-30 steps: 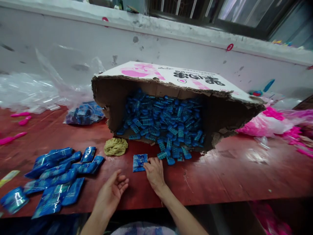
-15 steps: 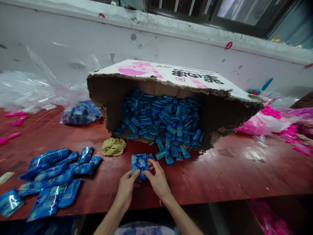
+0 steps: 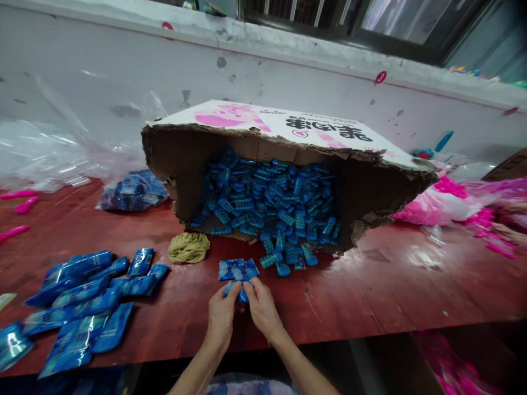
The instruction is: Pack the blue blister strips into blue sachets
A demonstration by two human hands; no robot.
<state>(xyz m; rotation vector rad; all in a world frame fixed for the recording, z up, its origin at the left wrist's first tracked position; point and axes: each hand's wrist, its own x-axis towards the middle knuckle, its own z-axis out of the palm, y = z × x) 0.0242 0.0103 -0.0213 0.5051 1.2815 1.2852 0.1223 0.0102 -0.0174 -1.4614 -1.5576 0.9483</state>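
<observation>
Blue packet (image 3: 237,271) pinched at its near edge by both left hand (image 3: 222,317) and right hand (image 3: 261,308), just above red table (image 3: 370,296); slick film could slip or tear if tugged unevenly.

Both arms reach forward from the bottom of the view and come close together. The left hand (image 3: 221,318) and the right hand (image 3: 262,308) sit side by side, backs up, almost touching. The fingers of each hand are bent and pinched shut at the tips, and the thumbs point in toward each other.
</observation>
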